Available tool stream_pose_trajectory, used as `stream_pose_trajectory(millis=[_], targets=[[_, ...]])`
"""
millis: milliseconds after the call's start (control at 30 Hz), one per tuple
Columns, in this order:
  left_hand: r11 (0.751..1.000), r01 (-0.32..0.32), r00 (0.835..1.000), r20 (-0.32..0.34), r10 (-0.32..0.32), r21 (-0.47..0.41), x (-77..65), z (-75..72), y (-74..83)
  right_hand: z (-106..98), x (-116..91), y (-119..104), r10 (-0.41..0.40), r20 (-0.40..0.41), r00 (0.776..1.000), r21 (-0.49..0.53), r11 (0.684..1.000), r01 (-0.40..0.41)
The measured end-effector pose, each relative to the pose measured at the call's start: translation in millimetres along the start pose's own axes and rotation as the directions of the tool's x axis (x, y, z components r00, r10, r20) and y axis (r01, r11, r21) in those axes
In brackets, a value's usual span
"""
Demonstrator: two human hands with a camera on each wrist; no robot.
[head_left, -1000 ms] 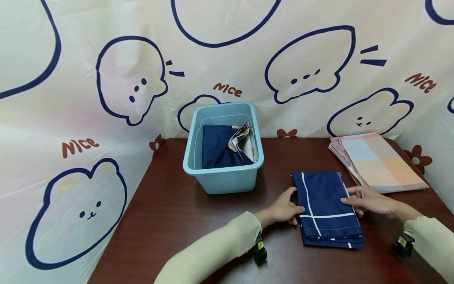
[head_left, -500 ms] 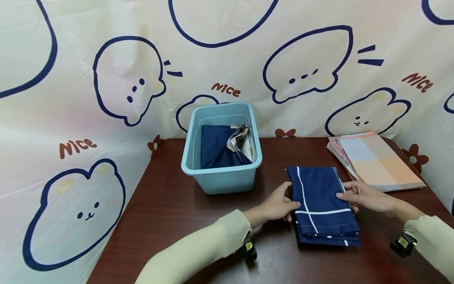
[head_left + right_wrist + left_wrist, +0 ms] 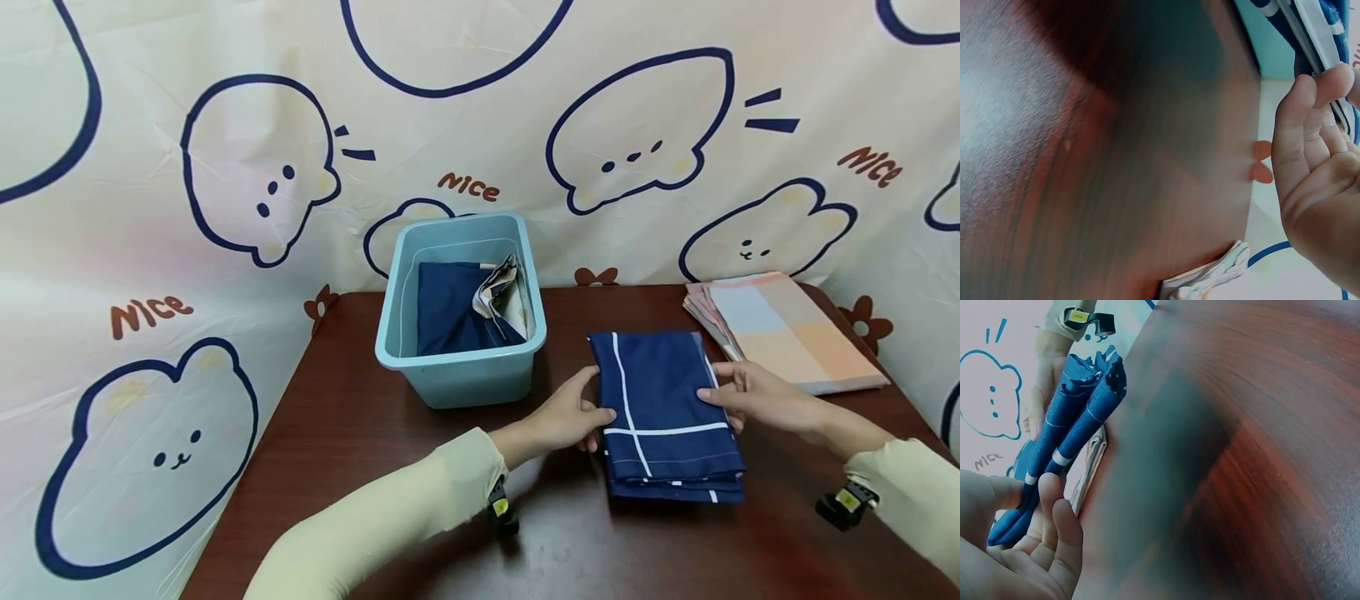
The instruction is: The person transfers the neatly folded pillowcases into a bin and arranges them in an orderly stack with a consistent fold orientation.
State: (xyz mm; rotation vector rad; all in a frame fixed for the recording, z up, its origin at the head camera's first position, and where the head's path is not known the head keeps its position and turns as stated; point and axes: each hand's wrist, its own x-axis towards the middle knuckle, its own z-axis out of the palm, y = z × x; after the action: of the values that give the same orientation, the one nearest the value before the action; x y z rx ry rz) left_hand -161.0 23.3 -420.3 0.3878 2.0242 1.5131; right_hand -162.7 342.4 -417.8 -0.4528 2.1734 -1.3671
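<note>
Both hands hold a folded navy cloth with white lines (image 3: 663,400) by its two sides, in front of and to the right of the bin. My left hand (image 3: 558,417) pinches the left edge, thumb on top and fingers underneath. On the opposite edge, my right hand (image 3: 772,404) has the same kind of pinch. The left wrist view shows the thick folded layers end-on, raised off the tabletop, with the left fingers (image 3: 1067,534) beneath them. In the right wrist view only a corner of the cloth shows above the right hand (image 3: 1319,181).
A light blue plastic bin (image 3: 468,383) stands at the back middle, with a folded navy cloth and a patterned piece (image 3: 457,308) inside. A folded pastel checked cloth (image 3: 795,333) lies at the back right of the brown table (image 3: 337,467). A printed curtain hangs behind.
Both hands have lifted the folded navy cloth and carried it a little left and away from the person, toward the bin. The view has also shifted slightly.
</note>
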Motion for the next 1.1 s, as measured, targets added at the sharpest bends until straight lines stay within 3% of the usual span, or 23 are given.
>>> stream_pose_trajectory(millis=[233,633,1100], targets=[[1.0,-0.012,1.0,0.012,0.012,0.005,-6.8,-9.4,15.1,2.2,-3.5,-17.3,0.032,-0.061,0.998,-0.032,0.999,-0.034],[0.997,-0.028,1.0,0.008,0.027,0.074,-17.3,-24.2,37.9,1.1,-2.8,-37.4,0.005,-0.08,0.997,-0.016,1.0,-0.006],[0.997,-0.037,0.999,-0.02,0.038,0.072,-28.9,-40.8,53.2,1.5,2.7,-61.6,-0.038,-0.125,0.991,-0.037,0.999,0.034]])
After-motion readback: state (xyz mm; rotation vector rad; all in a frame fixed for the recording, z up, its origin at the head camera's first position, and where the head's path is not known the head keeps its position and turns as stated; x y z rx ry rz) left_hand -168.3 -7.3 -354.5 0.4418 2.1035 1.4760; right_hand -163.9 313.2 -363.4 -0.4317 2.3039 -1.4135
